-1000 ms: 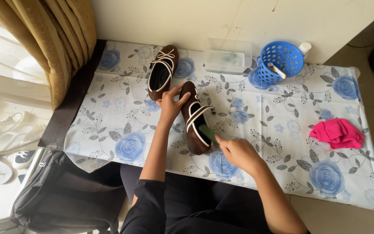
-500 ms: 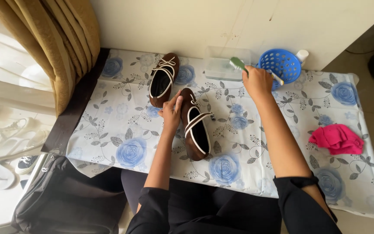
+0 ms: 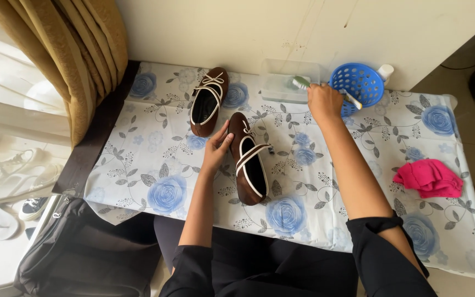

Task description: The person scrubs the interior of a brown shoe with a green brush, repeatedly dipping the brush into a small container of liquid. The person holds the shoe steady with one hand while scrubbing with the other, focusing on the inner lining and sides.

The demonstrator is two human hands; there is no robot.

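The brown flat shoe with white trim and a white strap (image 3: 250, 165) lies on its sole on the table, toe toward the person, heel toward the wall. The left hand (image 3: 217, 149) rests against the shoe's left side near the heel, fingers spread loosely along its edge, steadying it rather than enclosing it.

The right hand (image 3: 324, 103) is extended well beyond the shoe, toward the wall, and is closed around the handle of a green-headed toothbrush (image 3: 303, 83). The brush head points left from the fist and sits over the clear rectangular plastic container (image 3: 284, 82), which lies just left of that hand; whether the bristles touch the container cannot be told. A white handle end projects to the right of the fist.

Just right of the right hand stands a round blue perforated plastic basket (image 3: 361, 82). Beyond the left hand lies a second matching brown shoe with white lacing (image 3: 207, 102), apart from the first. A crumpled pink cloth (image 3: 430, 178) lies well to the right of the right forearm. All rest on a white tablecloth printed with blue roses (image 3: 155, 165). A mustard-coloured curtain (image 3: 78, 49) hangs far left of the left hand.
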